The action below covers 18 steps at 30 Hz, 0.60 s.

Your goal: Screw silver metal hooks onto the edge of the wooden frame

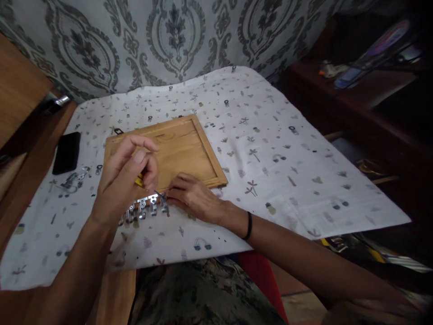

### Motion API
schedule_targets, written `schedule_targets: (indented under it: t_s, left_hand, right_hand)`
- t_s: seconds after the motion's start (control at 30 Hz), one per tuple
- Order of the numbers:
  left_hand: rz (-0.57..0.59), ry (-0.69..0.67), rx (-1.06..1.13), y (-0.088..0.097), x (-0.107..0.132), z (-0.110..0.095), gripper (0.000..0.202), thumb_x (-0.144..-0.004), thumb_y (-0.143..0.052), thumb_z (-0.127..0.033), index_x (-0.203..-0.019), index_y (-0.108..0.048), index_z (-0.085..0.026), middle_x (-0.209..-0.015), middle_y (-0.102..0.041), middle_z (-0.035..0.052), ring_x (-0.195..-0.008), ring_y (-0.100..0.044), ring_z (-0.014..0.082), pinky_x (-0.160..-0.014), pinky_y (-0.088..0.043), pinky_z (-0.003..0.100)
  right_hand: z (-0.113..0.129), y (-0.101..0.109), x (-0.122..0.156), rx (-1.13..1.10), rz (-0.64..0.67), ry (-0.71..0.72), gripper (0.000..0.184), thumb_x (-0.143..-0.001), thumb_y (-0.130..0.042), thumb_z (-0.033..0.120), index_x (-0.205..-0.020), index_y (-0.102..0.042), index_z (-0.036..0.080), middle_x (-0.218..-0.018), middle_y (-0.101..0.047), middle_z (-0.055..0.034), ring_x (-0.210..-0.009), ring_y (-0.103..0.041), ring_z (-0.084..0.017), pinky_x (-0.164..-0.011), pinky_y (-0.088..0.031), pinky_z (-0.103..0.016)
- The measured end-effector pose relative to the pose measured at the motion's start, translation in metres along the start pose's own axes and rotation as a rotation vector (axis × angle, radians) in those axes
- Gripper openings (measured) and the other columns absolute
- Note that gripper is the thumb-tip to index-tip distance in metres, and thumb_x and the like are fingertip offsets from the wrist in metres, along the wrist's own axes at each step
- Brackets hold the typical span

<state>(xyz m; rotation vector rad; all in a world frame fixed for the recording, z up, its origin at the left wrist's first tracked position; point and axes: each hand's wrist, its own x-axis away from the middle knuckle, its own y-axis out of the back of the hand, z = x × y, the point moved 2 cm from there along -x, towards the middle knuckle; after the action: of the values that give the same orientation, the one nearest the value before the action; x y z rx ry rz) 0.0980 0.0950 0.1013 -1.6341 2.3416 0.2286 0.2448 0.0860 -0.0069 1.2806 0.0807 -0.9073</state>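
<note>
Golden-brown wood makes up the framed board point(182, 149) in front of me, lying flat and turned at a slant on the left half of the table, on a white cloth point(257, 189) printed with palms, pineapples and sunglasses. Along its near edge runs a row of shiny metal hooks point(154, 205), their curved ends pointing towards me over the cloth.

My left hand point(126, 169) is above the near left part of the board, fingers curled in with the thumb and forefinger arched on top. Only a little of the yellow-handled tool point(139, 180) in its grip shows — my fingers hide the rest. My right hand point(194, 196) lies low at the near edge, its bent fingertips close together at the right end of the hook row; whether they pinch something or only press there, I cannot tell. Around that wrist I wear a black band point(249, 225).

Two small dark hangers stick out from the board's far side, one at the left point(118, 131) and one towards the right. Left of the board lie a black phone point(66, 153) and, just nearer, a small heap of loose metal pieces point(76, 178). Grey patterned fabric point(176, 36) hangs beyond the far edge — and to the far right, dark reddish furniture point(358, 95) carries some blurred objects.
</note>
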Motion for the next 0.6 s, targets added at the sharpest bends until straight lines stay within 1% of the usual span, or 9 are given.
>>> schedule_targets:
  t_s: [0.03, 0.1, 0.13, 0.2, 0.3, 0.37, 0.43, 0.5, 0.6]
  left_hand:
    - [-0.085, -0.002, -0.081, -0.001, 0.003, -0.001, 0.015, -0.099, -0.06, -0.036, -0.1, -0.063, -0.021, -0.058, -0.051, -0.0031, -0.051, -0.047, 0.0117, -0.05, -0.041, 0.024]
    - [-0.221, 0.008, -0.163, -0.006, 0.01, -0.003, 0.016, -0.099, -0.061, -0.039, -0.099, -0.062, -0.023, -0.061, -0.052, -0.0026, -0.056, -0.05, 0.013, -0.054, -0.043, 0.027]
    - [-0.269, 0.017, -0.16, -0.009, 0.013, -0.003, 0.015, -0.098, -0.062, -0.039, -0.098, -0.062, -0.023, -0.06, -0.05, -0.0034, -0.055, -0.047, 0.0126, -0.054, -0.041, 0.028]
    - [-0.313, 0.022, -0.108, -0.017, 0.017, -0.002, 0.013, -0.098, -0.062, -0.036, -0.094, -0.062, -0.024, -0.057, -0.042, -0.0049, -0.051, -0.04, 0.0115, -0.049, -0.034, 0.028]
    - [-0.347, -0.012, -0.039, -0.026, 0.018, 0.0, 0.013, -0.098, -0.061, -0.03, -0.087, -0.062, -0.023, -0.051, -0.032, -0.0067, -0.044, -0.027, 0.0097, -0.043, -0.021, 0.028]
    - [-0.361, -0.05, 0.005, -0.03, 0.017, 0.002, 0.016, -0.097, -0.062, -0.03, -0.083, -0.062, -0.022, -0.049, -0.028, -0.0077, -0.041, -0.021, 0.0087, -0.042, -0.015, 0.028]
    - [-0.356, -0.072, 0.045, -0.032, 0.014, 0.003, 0.021, -0.095, -0.065, -0.033, -0.079, -0.061, -0.022, -0.048, -0.025, -0.0084, -0.04, -0.019, 0.008, -0.04, -0.014, 0.028]
    - [-0.325, -0.07, 0.071, -0.033, 0.011, 0.004, 0.024, -0.094, -0.067, -0.036, -0.077, -0.061, -0.021, -0.048, -0.023, -0.0089, -0.039, -0.019, 0.0071, -0.039, -0.015, 0.027]
    - [-0.225, -0.049, 0.115, -0.03, 0.008, 0.004, 0.024, -0.097, -0.065, -0.036, -0.079, -0.062, -0.021, -0.048, -0.022, -0.0095, -0.037, -0.016, 0.0054, -0.038, -0.015, 0.024]
  right_hand:
    - [0.0, 0.0, 0.0, -0.001, 0.001, -0.003, 0.025, -0.103, -0.055, 0.026, -0.092, -0.072, 0.012, -0.091, -0.067, -0.0088, -0.087, -0.052, -0.021, -0.082, -0.047, -0.033]
    - [0.0, 0.0, 0.0, 0.003, 0.003, -0.006, 0.025, -0.103, -0.055, 0.027, -0.092, -0.072, 0.013, -0.091, -0.067, -0.0091, -0.087, -0.052, -0.021, -0.082, -0.048, -0.033]
    - [0.0, 0.001, 0.001, 0.006, 0.003, -0.007, 0.024, -0.103, -0.055, 0.027, -0.092, -0.072, 0.013, -0.091, -0.067, -0.009, -0.086, -0.052, -0.021, -0.081, -0.048, -0.033]
    - [0.0, 0.001, 0.001, 0.008, 0.002, -0.005, 0.024, -0.102, -0.056, 0.027, -0.093, -0.073, 0.013, -0.09, -0.066, -0.009, -0.085, -0.052, -0.021, -0.08, -0.048, -0.033]
    - [0.001, 0.003, 0.002, 0.003, -0.008, -0.006, 0.024, -0.103, -0.056, 0.026, -0.094, -0.073, 0.012, -0.09, -0.066, -0.0091, -0.085, -0.052, -0.021, -0.078, -0.048, -0.033]
    - [0.001, 0.004, 0.002, -0.002, -0.005, -0.008, 0.025, -0.103, -0.055, 0.026, -0.094, -0.073, 0.012, -0.09, -0.066, -0.0091, -0.085, -0.052, -0.021, -0.078, -0.048, -0.033]
    - [0.002, 0.003, 0.002, -0.001, 0.002, -0.004, 0.026, -0.103, -0.054, 0.027, -0.093, -0.073, 0.012, -0.089, -0.066, -0.009, -0.085, -0.051, -0.021, -0.078, -0.048, -0.033]
    - [0.002, 0.003, 0.001, 0.004, 0.008, -0.003, 0.026, -0.103, -0.054, 0.027, -0.093, -0.073, 0.012, -0.089, -0.066, -0.009, -0.085, -0.051, -0.021, -0.08, -0.047, -0.033]
    - [0.002, 0.003, 0.001, 0.006, 0.02, -0.005, 0.026, -0.104, -0.053, 0.026, -0.093, -0.072, 0.012, -0.089, -0.065, -0.0092, -0.085, -0.05, -0.021, -0.081, -0.046, -0.033]
